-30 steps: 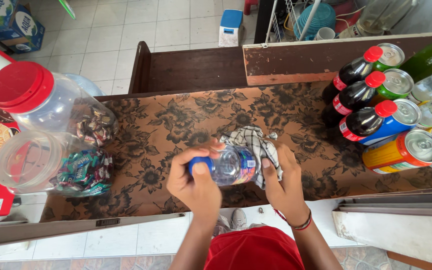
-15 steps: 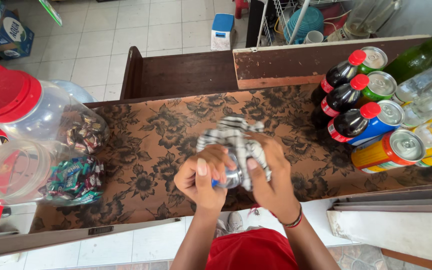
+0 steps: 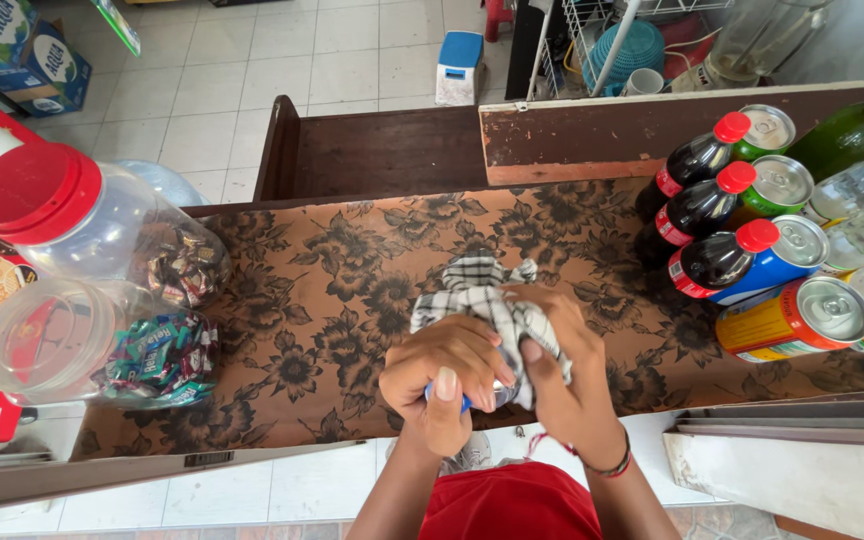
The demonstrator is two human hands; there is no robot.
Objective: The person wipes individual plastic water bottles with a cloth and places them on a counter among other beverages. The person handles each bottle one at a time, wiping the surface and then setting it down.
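Both hands are together over the flowery brown surface. The left hand grips a small bottle – only its blue end shows. The right hand presses a checked cloth around it. Two candy jars lie nearby.

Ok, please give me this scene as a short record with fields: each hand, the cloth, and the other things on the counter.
left hand: grips the blue-capped end of a small bottle, mostly hidden
right hand: presses the checked cloth around the bottle
checked cloth: black and white, bunched, partly on the counter
counter: brown floral covering
left side: two clear candy jars lying down, one with a red lid
right side: three dark soda bottles with red caps, and drink cans, all lying on their sides
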